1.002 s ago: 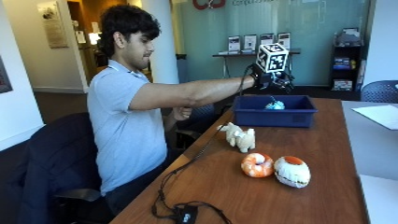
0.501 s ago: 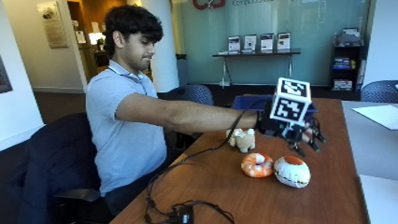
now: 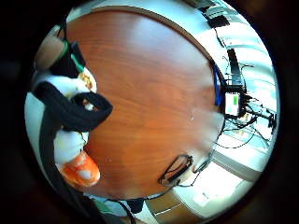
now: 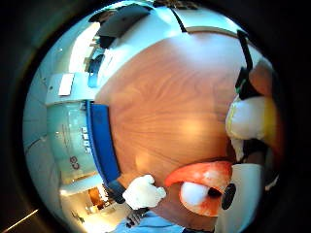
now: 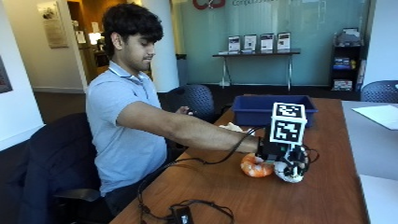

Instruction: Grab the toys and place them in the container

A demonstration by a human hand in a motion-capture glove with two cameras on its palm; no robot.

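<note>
In the outside view my gloved right hand is down on a round white toy with orange patches, with the fingers curled over its top. An orange toy lies touching it on the side toward the person. A cream plush toy lies farther back, partly hidden by the forearm. The blue container stands at the far end of the table. In the palm views a black gloved finger crosses the white toy, and the orange toy, the cream plush toy and the blue container show.
Black cables and a small black device lie on the wooden table near its front edge. A sheet of paper rests on the adjoining white table at the right. Office chairs stand along the person's side.
The hand has come away from above the blue container, travelled toward the near end of the table, and dropped onto the white toy, where its fingers now curl.
</note>
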